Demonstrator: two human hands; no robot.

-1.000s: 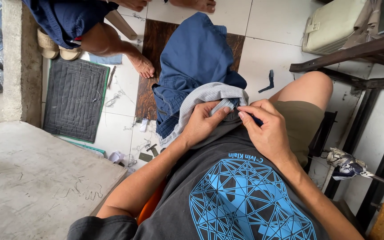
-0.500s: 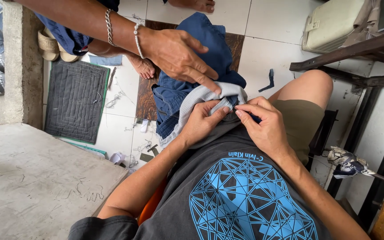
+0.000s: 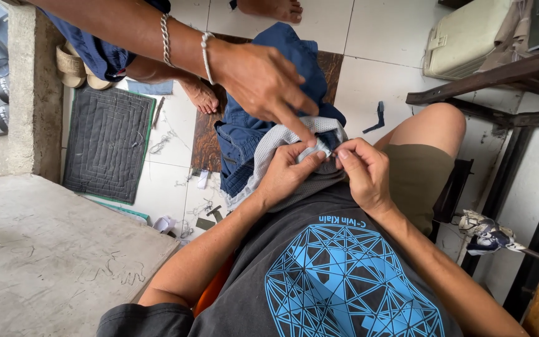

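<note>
Three hands crowd frame centre | left hand (image 3: 285,178) and right hand (image 3: 363,175) pinching grey mesh lining (image 3: 269,146) of blue shorts (image 3: 251,128) | co-worker's hand (image 3: 263,84) pressing down there | risk: jostled grip, fabric slipping

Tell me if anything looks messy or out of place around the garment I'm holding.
Yes. Thread and fabric scraps litter the white tiled floor beside the dark quilted mat. Also, another person's hand reaches in and presses a finger on the grey mesh fabric your left hand and right hand pinch.

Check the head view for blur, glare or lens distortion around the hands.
Head view: even daylight, no glare; left hand, right hand and grey fabric sharp; other person's hand slightly soft; wide-angle bending at edges, seen on the floor tiles.
</note>
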